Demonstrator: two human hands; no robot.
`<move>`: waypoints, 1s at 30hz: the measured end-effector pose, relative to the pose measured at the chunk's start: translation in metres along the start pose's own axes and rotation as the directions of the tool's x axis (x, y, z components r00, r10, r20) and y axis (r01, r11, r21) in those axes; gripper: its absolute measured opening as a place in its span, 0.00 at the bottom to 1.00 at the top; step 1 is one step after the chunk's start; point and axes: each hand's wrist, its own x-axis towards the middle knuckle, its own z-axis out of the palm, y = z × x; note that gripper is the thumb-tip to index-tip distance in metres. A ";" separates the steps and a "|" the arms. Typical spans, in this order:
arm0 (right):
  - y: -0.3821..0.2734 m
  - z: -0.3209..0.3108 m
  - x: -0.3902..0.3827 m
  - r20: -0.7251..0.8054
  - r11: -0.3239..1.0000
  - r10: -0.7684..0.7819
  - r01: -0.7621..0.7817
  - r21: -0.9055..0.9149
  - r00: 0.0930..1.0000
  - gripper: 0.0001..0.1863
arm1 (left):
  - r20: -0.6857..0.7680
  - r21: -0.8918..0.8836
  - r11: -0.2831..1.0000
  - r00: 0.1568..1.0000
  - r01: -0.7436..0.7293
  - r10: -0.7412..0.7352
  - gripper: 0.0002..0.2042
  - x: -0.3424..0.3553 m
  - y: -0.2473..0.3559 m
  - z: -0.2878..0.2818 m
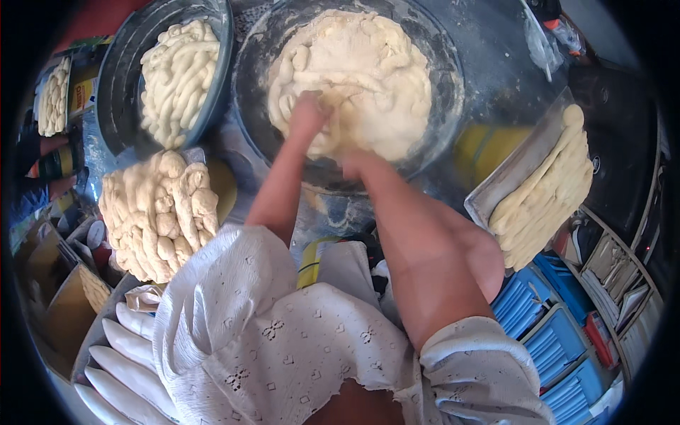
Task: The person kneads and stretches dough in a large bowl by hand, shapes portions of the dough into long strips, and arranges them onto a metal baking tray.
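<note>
A wide dark basin (453, 85) holds a big mass of pale, floury dough (382, 78), with rope-like folds along its left side. My left hand (309, 115) is curled on the dough left of the basin's middle, its fingers closed at the surface. At the near edge of the same dough is my right hand (358, 164), smeared by motion, so its fingers cannot be made out. The dough between both hands is blurred too.
Left of the basin, a second dark tub (106, 106) contains dough ropes (180, 78). Lumpy dough (163, 219) is piled nearer on the left. At right, a tilted metal tray (489, 191) carries a flat dough slab (549, 191). Blue stacked items (520, 308) stand below it.
</note>
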 end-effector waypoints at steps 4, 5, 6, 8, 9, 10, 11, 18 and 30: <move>0.026 0.012 0.003 -0.172 0.993 -0.039 0.057 0.100 0.984 0.21 | -0.059 0.335 0.940 0.993 -0.073 0.099 0.20 0.000 0.010 0.056; 0.030 0.013 0.007 -0.276 0.989 -0.040 0.078 0.128 0.960 0.20 | -0.077 0.275 0.954 0.986 -0.123 0.150 0.20 0.001 0.007 0.060; 0.030 0.010 0.005 -0.273 0.988 -0.044 0.082 0.129 0.961 0.20 | -0.089 0.215 0.961 0.977 -0.173 0.196 0.20 0.000 0.002 0.064; 0.029 -0.004 0.002 -0.376 0.899 0.112 0.068 0.434 0.920 0.24 | -0.014 -0.010 0.999 0.999 -0.051 0.051 0.19 -0.011 0.009 0.049; 0.030 -0.008 0.002 -0.380 0.895 0.122 0.064 0.441 0.917 0.24 | 0.091 -0.226 0.970 0.994 0.084 -0.065 0.17 -0.014 0.020 0.036; 0.030 -0.010 0.005 -0.592 0.885 0.235 0.082 0.458 0.771 0.27 | 0.101 -0.225 0.971 0.993 0.083 -0.062 0.17 -0.016 0.027 0.023; 0.022 -0.011 0.010 -0.754 0.880 0.317 0.118 0.460 0.576 0.30 | 0.160 -0.221 0.975 0.987 0.020 0.016 0.16 -0.018 0.027 0.002; -0.008 -0.064 0.009 -0.458 0.980 0.127 -0.040 0.195 0.880 0.23 | 0.257 -0.285 0.953 0.949 -0.104 0.181 0.16 0.001 0.014 -0.035; 0.031 -0.082 -0.002 -0.631 0.303 0.381 0.553 0.776 0.676 0.19 | 0.130 -0.622 0.734 0.961 0.271 -0.245 0.12 0.057 -0.034 0.020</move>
